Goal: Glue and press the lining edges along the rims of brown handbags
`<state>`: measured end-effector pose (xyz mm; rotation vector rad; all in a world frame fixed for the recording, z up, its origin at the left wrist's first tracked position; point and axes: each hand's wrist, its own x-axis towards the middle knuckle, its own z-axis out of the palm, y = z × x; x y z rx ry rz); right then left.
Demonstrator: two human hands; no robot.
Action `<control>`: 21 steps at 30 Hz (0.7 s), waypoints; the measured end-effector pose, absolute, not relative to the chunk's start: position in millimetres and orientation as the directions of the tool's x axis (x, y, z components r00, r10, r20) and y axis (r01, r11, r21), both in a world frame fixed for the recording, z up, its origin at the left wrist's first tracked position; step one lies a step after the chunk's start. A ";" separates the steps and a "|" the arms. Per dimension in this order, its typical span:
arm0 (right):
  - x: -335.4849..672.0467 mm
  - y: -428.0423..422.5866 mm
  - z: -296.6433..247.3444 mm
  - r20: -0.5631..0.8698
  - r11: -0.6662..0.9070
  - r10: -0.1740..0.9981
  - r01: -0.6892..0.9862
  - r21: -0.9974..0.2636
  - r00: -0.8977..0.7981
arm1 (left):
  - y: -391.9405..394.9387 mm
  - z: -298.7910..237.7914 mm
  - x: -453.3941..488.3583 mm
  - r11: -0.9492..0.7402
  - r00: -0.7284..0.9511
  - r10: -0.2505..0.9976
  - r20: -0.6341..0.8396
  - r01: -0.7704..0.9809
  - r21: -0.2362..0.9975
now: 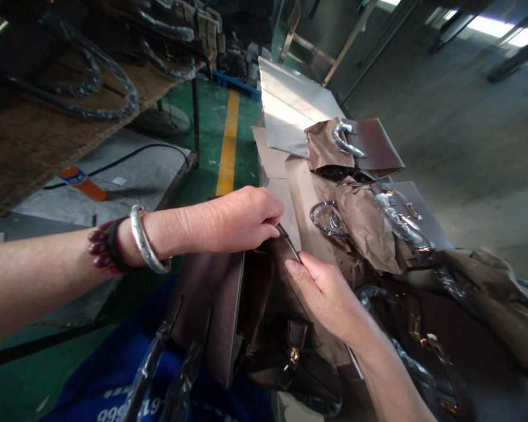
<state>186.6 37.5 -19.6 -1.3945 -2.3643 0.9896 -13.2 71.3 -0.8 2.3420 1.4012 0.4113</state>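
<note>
A dark brown handbag (pixel 213 310) lies across my lap, its handles wrapped in clear plastic and hanging toward me. My left hand (pixel 246 217) is closed at the bag's far side, pinching one end of a thin dark edge. Lower and to the right, my right hand (pixel 323 287) grips the same edge between thumb and fingers. A short taut stretch of it shows between the two hands. Below them the brown lining (pixel 277 293) is partly exposed, and a gold-coloured clasp (pixel 294 356) hangs near the bottom. My fingertips are partly hidden.
More brown handbags (pixel 378 143) with paper stuffing and wrapped handles are stacked at the right, close to my right forearm. A brown-covered table (pixel 158 97) with wrapped handles stands at upper left. An orange bottle (pixel 88 186) lies below it. The green floor has a yellow line (pixel 229 140).
</note>
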 end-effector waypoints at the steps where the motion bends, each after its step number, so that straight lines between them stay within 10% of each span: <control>1: 186.4 37.4 -19.4 -0.138 0.325 0.841 0.691 -0.645 -0.524 | 71.2 -0.8 -13.1 -0.428 0.457 0.888 0.054 0.776 0.464; 21: 187.5 34.6 -26.4 -0.081 0.362 0.853 0.698 -0.618 -0.515 | 60.8 -1.2 -12.6 -0.530 0.531 0.836 0.140 0.714 0.457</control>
